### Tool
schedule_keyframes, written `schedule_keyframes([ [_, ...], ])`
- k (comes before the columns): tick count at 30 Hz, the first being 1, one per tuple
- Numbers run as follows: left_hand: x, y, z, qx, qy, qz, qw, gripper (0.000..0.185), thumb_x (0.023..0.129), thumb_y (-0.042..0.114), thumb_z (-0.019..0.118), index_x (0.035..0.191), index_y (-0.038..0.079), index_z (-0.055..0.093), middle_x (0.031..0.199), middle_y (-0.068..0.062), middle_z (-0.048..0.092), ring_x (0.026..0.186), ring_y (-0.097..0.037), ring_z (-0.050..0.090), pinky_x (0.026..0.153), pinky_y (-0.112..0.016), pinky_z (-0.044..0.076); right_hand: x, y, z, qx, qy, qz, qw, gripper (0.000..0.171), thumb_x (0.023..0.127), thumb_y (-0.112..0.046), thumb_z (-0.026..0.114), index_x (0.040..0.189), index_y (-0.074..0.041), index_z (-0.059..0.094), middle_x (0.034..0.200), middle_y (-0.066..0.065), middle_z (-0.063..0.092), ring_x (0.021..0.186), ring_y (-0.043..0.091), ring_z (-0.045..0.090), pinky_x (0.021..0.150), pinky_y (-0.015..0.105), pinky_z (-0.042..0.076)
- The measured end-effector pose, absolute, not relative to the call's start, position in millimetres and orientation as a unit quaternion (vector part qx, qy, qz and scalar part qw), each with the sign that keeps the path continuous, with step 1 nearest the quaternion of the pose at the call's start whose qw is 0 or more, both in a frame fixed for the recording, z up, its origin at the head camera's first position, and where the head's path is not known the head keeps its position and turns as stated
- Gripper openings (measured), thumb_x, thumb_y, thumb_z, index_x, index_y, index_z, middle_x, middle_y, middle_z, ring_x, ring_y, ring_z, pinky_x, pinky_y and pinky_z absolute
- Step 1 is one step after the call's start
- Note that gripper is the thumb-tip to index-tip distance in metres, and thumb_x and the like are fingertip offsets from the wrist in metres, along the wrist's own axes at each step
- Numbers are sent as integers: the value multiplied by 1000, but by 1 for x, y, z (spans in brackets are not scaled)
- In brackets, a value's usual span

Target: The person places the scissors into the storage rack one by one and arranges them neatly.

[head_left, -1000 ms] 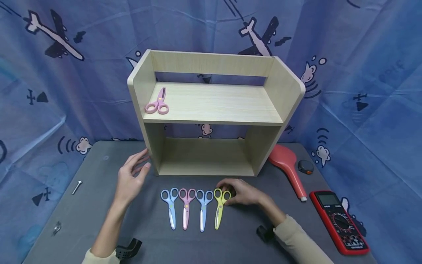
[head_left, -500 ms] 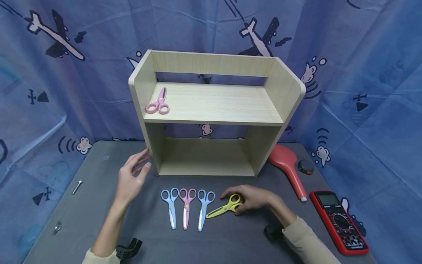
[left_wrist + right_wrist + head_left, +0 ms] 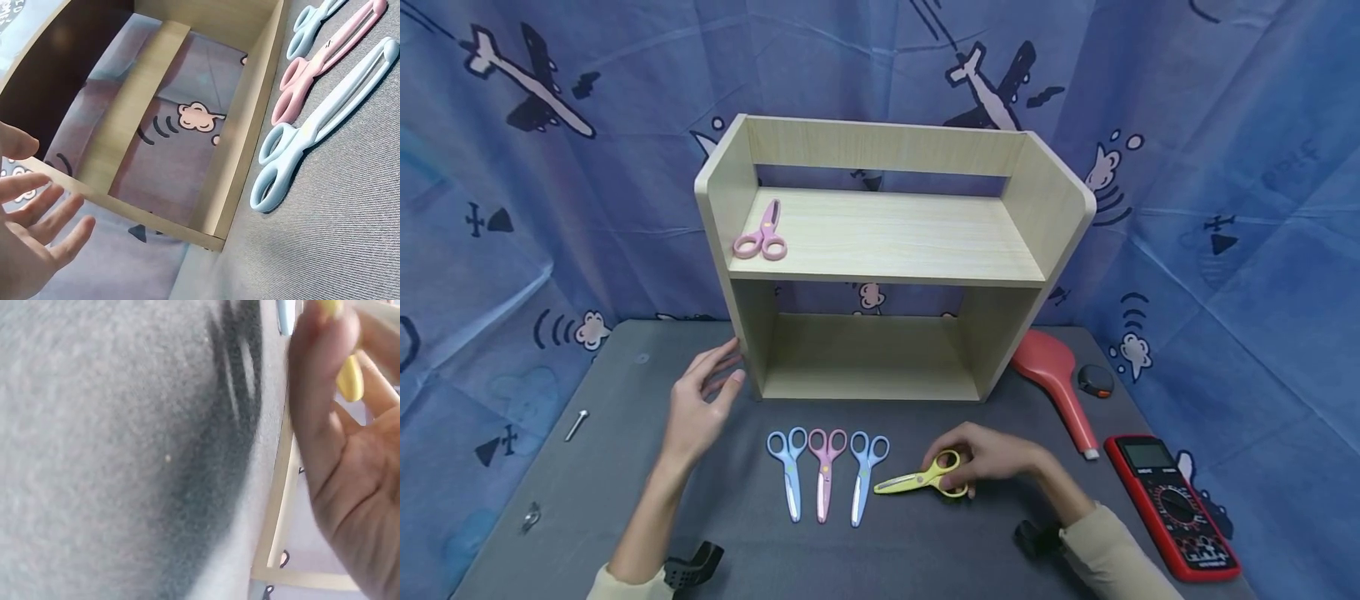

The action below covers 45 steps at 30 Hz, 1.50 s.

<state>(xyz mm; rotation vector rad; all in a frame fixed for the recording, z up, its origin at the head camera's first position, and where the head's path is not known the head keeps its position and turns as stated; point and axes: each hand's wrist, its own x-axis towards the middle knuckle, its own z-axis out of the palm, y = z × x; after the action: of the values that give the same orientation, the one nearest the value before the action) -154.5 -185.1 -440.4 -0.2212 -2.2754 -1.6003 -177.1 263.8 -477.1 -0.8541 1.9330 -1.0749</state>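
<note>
My right hand (image 3: 992,457) pinches yellow scissors (image 3: 931,477) by the handle loops, their blades pointing left. The right wrist view shows only part of the yellow handle (image 3: 350,380) behind the thumb. My left hand (image 3: 698,408) has its fingers spread beside the lower left side of the wooden shelf (image 3: 880,277); fingertips are at the panel, though contact is hard to confirm. On the table between the hands lie blue scissors (image 3: 787,467), pink scissors (image 3: 824,471) and more blue scissors (image 3: 865,473), handles toward the shelf. Another pink pair of scissors (image 3: 764,235) lies on the upper board at left.
Right of the shelf are a red paddle-shaped tool (image 3: 1054,375), a dark tape measure (image 3: 1095,380) and a red multimeter (image 3: 1172,504). A bolt (image 3: 576,426) and a small metal piece (image 3: 531,518) lie at left on the grey table (image 3: 752,558). A blue patterned curtain (image 3: 850,67) hangs behind.
The right hand has taken the yellow scissors from the right end of the row, moving them right and turning their blades leftward. The neighbouring blue scissors shifted slightly. The left hand stayed put.
</note>
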Motion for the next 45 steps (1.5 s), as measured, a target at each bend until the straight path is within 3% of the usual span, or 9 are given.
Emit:
schedule_keyframes([
  [7, -154, -185, -441, -77, -802, -566, 174, 48, 108, 6, 62, 156, 4, 58, 153, -20, 60, 140, -38, 61, 100, 0, 49, -174, 271, -467, -311, 737, -418, 431, 56, 94, -11, 83, 146, -3, 65, 114, 9, 64, 71, 0, 58, 63, 12, 48],
  [14, -155, -185, -441, -79, -802, -566, 177, 48, 108, 6, 62, 156, 5, 58, 152, -18, 60, 139, -36, 61, 101, -1, 50, -163, 262, -437, -324, 752, -409, 403, 57, 91, -16, 88, 144, -7, 68, 97, -3, 67, 65, -2, 60, 60, 11, 50],
  [18, -155, -185, -442, -76, -802, -564, 180, 48, 108, 7, 63, 156, 6, 58, 152, -18, 61, 137, -28, 63, 101, -1, 50, -155, 252, -401, -349, 763, -437, 325, 56, 92, -15, 88, 144, -7, 68, 113, 7, 67, 78, 3, 64, 67, 18, 62],
  [23, -154, -186, -442, -78, -799, -567, 184, 47, 108, 6, 63, 155, 5, 59, 152, -19, 61, 134, -10, 63, 101, -1, 50, -150, 236, -348, -386, 800, -438, 140, 58, 87, -11, 92, 141, -8, 71, 113, 9, 71, 91, 15, 66, 73, 27, 67],
  [28, -155, -185, -442, -78, -797, -569, 185, 48, 108, 6, 64, 155, 5, 59, 152, -20, 61, 132, -4, 63, 100, -1, 50, -159, 214, -296, -410, 810, -417, -37, 66, 78, -1, 96, 140, -4, 70, 108, 7, 68, 89, 15, 65, 71, 21, 64],
  [31, -156, -185, -442, -78, -796, -572, 184, 48, 107, 5, 64, 155, 5, 59, 152, -19, 61, 132, -5, 63, 101, -3, 51, -172, 199, -271, -397, 821, -397, -106, 70, 77, -1, 97, 141, -5, 71, 114, 8, 72, 93, 16, 66, 77, 17, 63],
  [34, -157, -185, -442, -79, -795, -573, 182, 48, 108, 6, 64, 155, 5, 59, 152, -19, 61, 133, -5, 63, 101, -4, 52, -189, 181, -253, -370, 837, -382, -128, 70, 78, -7, 98, 143, -7, 71, 122, 11, 76, 97, 17, 69, 82, 16, 63],
  [38, -158, -185, -442, -79, -795, -572, 184, 47, 108, 6, 64, 155, 4, 59, 151, -19, 61, 133, -6, 64, 101, -3, 52, -219, 153, -240, -345, 855, -368, -118, 67, 80, -17, 99, 141, -6, 72, 117, 13, 77, 97, 20, 69, 86, 24, 63],
  [45, -157, -185, -442, -82, -794, -573, 186, 48, 107, 3, 63, 154, 2, 59, 152, -21, 61, 133, -7, 64, 102, -3, 51, -263, 105, -235, -294, 887, -342, -97, 61, 82, -30, 98, 133, -5, 76, 109, 12, 79, 84, 19, 67, 71, 22, 54],
])
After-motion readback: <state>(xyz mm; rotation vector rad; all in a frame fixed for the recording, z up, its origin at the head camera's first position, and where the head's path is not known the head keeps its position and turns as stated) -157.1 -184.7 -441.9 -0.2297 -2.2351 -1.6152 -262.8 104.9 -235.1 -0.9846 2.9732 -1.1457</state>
